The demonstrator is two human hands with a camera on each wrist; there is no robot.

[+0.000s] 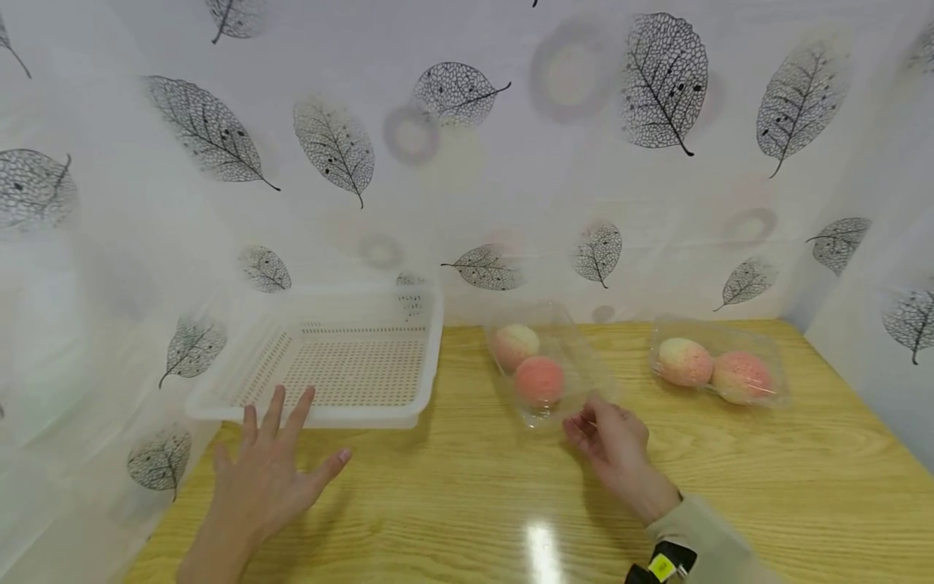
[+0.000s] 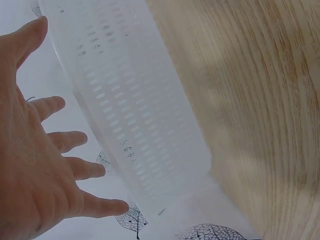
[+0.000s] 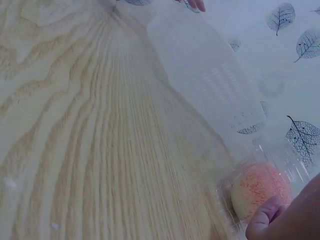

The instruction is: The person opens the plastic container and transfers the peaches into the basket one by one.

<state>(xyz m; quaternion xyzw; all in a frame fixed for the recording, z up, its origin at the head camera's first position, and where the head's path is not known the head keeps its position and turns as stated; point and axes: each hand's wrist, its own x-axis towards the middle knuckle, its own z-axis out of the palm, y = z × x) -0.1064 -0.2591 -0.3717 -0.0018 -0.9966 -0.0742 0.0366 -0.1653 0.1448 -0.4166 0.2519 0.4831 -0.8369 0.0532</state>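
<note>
On the tabletop, our left hand lies released near the basket; our right hand's grip pinches the peach box.

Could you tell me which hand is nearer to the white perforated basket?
Left. The left hand hovers spread beside the basket near its front rim; the right hand touches the clear peach box, farther off.

Two clear plastic boxes, four peaches, one white basket, and two hands.

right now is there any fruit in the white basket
No, the white basket shows only its bare perforated floor; the peaches sit in clear packs on the table.
</note>
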